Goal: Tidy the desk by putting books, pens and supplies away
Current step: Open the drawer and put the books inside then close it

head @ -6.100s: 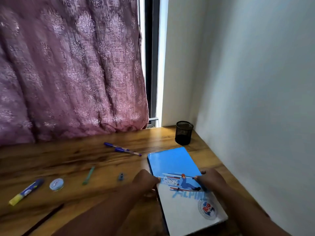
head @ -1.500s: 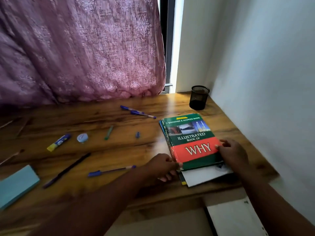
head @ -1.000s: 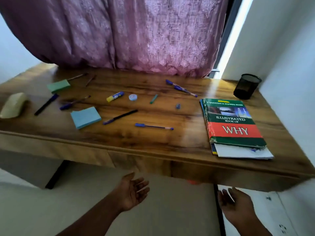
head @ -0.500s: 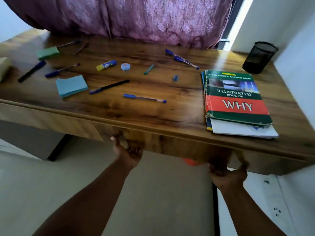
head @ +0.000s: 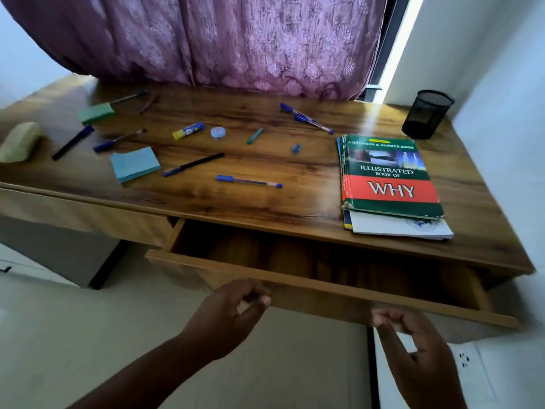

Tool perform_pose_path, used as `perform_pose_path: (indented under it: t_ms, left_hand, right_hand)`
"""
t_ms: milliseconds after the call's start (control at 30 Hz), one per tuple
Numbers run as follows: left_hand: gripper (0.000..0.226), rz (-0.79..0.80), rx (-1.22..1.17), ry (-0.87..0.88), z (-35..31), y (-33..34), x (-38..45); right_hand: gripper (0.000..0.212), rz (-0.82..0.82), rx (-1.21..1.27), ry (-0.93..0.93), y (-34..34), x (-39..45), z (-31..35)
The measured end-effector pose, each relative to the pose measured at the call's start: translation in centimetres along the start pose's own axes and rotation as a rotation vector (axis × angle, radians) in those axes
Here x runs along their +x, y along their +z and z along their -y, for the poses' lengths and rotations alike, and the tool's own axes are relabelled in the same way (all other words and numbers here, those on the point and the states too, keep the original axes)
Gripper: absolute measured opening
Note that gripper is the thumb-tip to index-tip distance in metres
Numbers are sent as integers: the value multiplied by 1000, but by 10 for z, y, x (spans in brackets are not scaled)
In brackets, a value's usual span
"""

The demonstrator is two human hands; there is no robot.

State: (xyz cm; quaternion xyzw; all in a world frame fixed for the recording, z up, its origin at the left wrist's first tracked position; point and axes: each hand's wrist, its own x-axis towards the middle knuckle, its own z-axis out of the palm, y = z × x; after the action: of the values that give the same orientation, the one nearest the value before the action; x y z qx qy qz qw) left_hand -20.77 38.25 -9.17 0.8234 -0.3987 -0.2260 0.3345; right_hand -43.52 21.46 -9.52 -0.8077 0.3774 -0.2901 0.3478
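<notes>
Peering into the open drawer, its inside too dark; my left hand and right hand hover loosely curled, empty.

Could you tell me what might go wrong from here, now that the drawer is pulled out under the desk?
The book stack overhangs the desk edge right above the open drawer; a nudge could tip it in or onto the floor. Pens such as the blue pen could roll off when swept. Both hands hang empty below the drawer front.

Drawer interior mostly shadowed
</notes>
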Motion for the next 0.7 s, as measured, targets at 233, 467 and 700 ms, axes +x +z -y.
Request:
perform_pose_path:
  t_ms: [233, 467, 700]
  left_hand:
    - [76, -85, 731, 243, -11, 15, 47]
    - [94, 198, 774, 170, 8, 30, 44]
    - [80, 229, 760, 292, 18, 27, 0]
  right_hand:
    - [37, 222, -621, -239, 13, 30, -27]
    - [45, 336, -638, -118, 5, 15, -21]
    - [46, 434, -582, -27, -2, -11, -13]
